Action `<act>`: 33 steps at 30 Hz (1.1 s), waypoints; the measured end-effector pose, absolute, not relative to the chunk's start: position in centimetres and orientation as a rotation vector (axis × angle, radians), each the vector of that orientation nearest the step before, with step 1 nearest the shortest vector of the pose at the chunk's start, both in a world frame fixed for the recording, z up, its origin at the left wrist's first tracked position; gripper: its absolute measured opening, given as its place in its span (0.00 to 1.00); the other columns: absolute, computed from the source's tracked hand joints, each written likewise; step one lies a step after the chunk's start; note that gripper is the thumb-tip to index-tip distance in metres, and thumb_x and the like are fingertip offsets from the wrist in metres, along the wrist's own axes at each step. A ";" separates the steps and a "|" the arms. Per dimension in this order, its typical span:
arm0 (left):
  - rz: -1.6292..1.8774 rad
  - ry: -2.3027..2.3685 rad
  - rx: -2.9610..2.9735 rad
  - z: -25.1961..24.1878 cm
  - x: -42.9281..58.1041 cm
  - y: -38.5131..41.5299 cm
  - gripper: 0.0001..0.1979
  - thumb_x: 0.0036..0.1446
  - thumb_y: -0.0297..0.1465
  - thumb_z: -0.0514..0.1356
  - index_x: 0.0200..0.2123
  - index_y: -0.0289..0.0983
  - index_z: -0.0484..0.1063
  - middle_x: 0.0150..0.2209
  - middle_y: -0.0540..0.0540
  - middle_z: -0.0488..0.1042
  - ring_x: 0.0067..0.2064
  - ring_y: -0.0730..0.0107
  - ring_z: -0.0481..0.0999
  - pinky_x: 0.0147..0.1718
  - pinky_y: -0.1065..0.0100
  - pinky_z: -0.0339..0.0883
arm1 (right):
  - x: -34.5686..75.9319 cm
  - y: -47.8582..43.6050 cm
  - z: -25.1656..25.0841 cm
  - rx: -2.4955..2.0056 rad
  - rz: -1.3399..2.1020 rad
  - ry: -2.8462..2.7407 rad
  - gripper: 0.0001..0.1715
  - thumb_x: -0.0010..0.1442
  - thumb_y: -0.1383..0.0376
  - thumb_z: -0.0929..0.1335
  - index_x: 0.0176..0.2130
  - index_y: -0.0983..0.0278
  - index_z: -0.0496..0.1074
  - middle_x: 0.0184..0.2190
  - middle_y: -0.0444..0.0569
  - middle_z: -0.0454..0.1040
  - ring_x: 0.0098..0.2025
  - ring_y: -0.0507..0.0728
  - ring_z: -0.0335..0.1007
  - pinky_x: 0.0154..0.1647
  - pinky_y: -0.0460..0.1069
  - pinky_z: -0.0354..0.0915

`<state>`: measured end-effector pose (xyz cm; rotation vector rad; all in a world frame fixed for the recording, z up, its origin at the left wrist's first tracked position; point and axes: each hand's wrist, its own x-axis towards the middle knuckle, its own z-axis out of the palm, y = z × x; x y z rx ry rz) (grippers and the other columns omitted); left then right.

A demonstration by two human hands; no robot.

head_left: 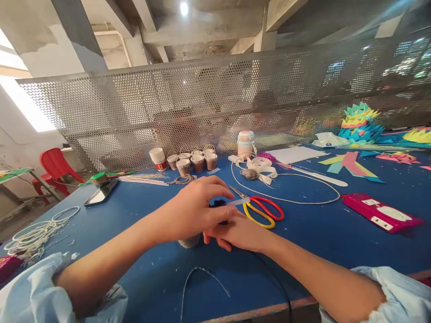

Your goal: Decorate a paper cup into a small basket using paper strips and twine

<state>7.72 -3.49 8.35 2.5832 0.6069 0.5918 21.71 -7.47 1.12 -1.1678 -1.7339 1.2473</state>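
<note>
Both bare hands meet over the blue table (151, 278), the left hand (198, 208) reaching across slightly above the right hand (244, 231). A dark tool (220, 203) lies between them, mostly hidden by the fingers. A clear stick (240, 200) juts out from there, over the back of the right hand and towards the scissors. The left hand is half curled, its thumb and forefinger bent to either side of the dark tool and the near end of the clear stick; whether they pinch either one, I cannot tell. The right hand is palm down with its fingers bent beneath the left, and what it grips, if anything, is hidden.

Just under the left hand, a pale cup (190, 242) shows only in part. A black cable (285, 294) runs from below the right wrist to the near table edge, and a bent piece of cord (202, 268) lies on the near side of both hands. Just beyond the right hand are the scissors (253, 198), with one red and one yellow handle. Past these lie a large loop of white cord (314, 203), a ball of twine (249, 174) and a white tape (266, 170). A pink power strip (380, 213) sits well to the right of the right hand. Beyond the left hand stand a group of small brown-sided cups (198, 163) and a stack of paper cups (157, 158); a phone (101, 193) lies well off to its left.
</note>
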 end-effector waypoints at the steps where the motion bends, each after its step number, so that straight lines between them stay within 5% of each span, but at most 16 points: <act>1: 0.563 0.603 2.617 8.3 8.0 -3.6 0.10 0.58 0.34 0.59 0.36 0.38 0.80 0.44 0.43 0.76 0.45 0.62 0.74 0.46 0.64 0.66 | 21.7 -7.6 1.3 -1.168 1.232 -1.734 0.11 0.55 0.67 0.64 0.23 0.64 0.71 0.12 0.37 0.61 0.16 0.47 0.56 0.18 0.42 0.53; 9: 0.529 0.582 2.660 8.2 7.7 -3.9 0.10 0.59 0.30 0.58 0.30 0.36 0.79 0.43 0.43 0.76 0.42 0.67 0.75 0.43 0.66 0.68 | 21.5 -7.7 2.0 -1.193 1.255 -1.733 0.08 0.52 0.69 0.66 0.23 0.65 0.70 0.10 0.36 0.59 0.16 0.47 0.56 0.16 0.42 0.51; 13: 0.592 0.503 2.526 8.4 6.3 -3.5 0.13 0.59 0.36 0.60 0.45 0.38 0.76 0.52 0.43 0.73 0.54 0.62 0.71 0.52 0.64 0.65 | 22.1 -7.6 1.9 -1.244 1.197 -1.735 0.09 0.55 0.66 0.66 0.24 0.65 0.71 0.10 0.37 0.60 0.16 0.48 0.58 0.18 0.43 0.54; 16: 0.685 0.649 2.307 8.3 4.5 -2.2 0.21 0.59 0.40 0.60 0.53 0.39 0.71 0.53 0.43 0.73 0.54 0.59 0.71 0.52 0.60 0.65 | 22.7 -7.4 1.9 -1.198 1.147 -1.662 0.12 0.57 0.60 0.67 0.27 0.65 0.71 0.16 0.40 0.67 0.15 0.47 0.58 0.19 0.44 0.56; 26: 0.587 1.026 1.810 1.3 -2.4 5.0 0.19 0.51 0.36 0.61 0.47 0.37 0.74 0.49 0.43 0.78 0.54 0.55 0.71 0.55 0.57 0.60 | 22.5 -7.3 1.5 -1.114 1.168 -1.614 0.13 0.60 0.59 0.66 0.29 0.65 0.69 0.28 0.46 0.75 0.16 0.45 0.59 0.21 0.45 0.58; 33: 0.407 0.800 1.709 -0.3 -3.6 5.0 0.15 0.49 0.34 0.63 0.42 0.37 0.75 0.43 0.45 0.78 0.46 0.59 0.74 0.47 0.63 0.63 | 21.4 -7.8 1.5 -1.229 1.145 -1.634 0.15 0.61 0.57 0.64 0.28 0.64 0.70 0.14 0.38 0.62 0.16 0.48 0.58 0.20 0.45 0.58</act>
